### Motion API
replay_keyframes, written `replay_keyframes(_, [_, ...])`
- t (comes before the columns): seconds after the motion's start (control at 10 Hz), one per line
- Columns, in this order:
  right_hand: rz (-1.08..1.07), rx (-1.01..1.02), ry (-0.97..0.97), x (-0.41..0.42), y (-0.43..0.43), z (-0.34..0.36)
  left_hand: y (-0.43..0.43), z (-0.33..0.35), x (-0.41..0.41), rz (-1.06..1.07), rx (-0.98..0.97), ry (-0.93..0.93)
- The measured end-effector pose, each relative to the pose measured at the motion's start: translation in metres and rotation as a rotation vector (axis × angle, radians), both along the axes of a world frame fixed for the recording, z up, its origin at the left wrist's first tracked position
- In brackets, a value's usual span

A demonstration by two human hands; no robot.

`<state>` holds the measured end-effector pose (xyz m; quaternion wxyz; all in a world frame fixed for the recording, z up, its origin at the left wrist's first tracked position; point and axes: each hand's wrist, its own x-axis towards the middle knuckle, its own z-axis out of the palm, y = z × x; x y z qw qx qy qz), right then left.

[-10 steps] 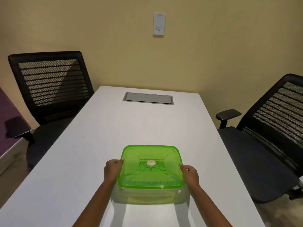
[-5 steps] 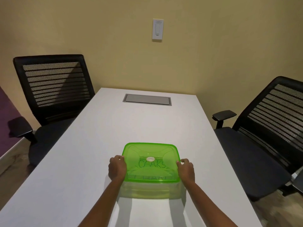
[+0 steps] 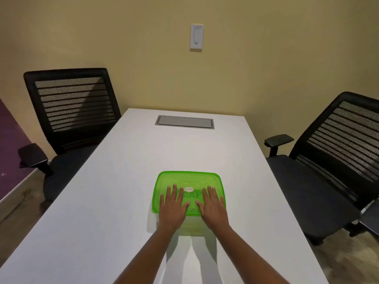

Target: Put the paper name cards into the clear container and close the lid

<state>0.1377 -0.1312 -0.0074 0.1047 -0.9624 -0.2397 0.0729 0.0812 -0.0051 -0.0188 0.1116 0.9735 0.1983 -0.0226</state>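
Observation:
A clear container point(image 3: 189, 227) stands on the white table point(image 3: 114, 201) close to me, with a translucent green lid point(image 3: 188, 179) lying on top of it. Dark handwriting from a paper card shows faintly through the lid between my hands; the cards themselves are not clearly visible. My left hand point(image 3: 173, 206) lies flat on the lid's left half, fingers spread. My right hand point(image 3: 212, 208) lies flat on the right half, also with fingers apart. Neither hand grips anything. My palms and wrists hide the lid's near edge.
A grey cable hatch point(image 3: 185, 121) is set into the table's far end. A black mesh office chair point(image 3: 71, 119) stands at the left side, another point(image 3: 332, 160) at the right. A light switch point(image 3: 196, 36) is on the yellow wall behind.
My hands left the lid's left and right edges and moved onto its top, now flat with fingers spread. The lid sits lower on the container than a second ago.

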Motion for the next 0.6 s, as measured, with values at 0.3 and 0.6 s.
replay_keyframes(0.3, [-0.002, 0.059, 0.014, -0.018, -0.006, -0.009, -0.009, 0.013, -0.018, 0.051, 0.099, -0.071])
replay_keyframes(0.6, [-0.010, -0.039, 0.011, -0.002, -0.016, 0.020, 0.003, 0.022, -0.016, 0.054, 0.158, -0.140])
